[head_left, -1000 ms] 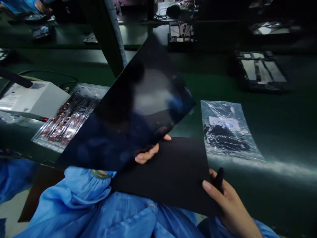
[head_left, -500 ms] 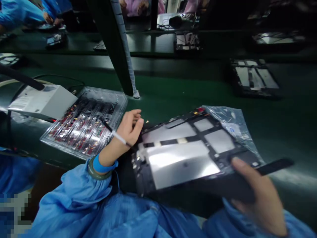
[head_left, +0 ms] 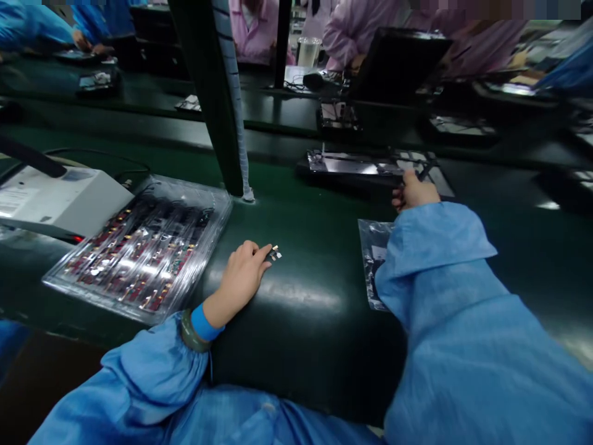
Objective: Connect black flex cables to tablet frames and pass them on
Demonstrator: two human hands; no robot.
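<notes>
My right hand (head_left: 419,193) reaches far forward, its fingers closed on the near right end of an opened tablet-like device (head_left: 343,165). This device is a black frame with silvery plates, seen at a low slant. Another black frame with pale plates (head_left: 440,179) lies just behind my hand and partly hidden by it. Over the green bench my left hand (head_left: 243,272) is closed in a pinch, fingertips at a few small dark parts with gold and white ends (head_left: 275,253). A clear plastic bag (head_left: 368,266) lies partly under my right sleeve.
To the left, a clear plastic tray (head_left: 134,253) holds rows of small red and black electronic parts. Beside it stands a white box (head_left: 69,191). A dark post (head_left: 208,93) rises from the bench. People in blue and pink work behind more opened devices (head_left: 340,114).
My right hand has carried the device from in front of me forward to the far side of the bench. My left fingers have closed at the small parts. The view has shifted.
</notes>
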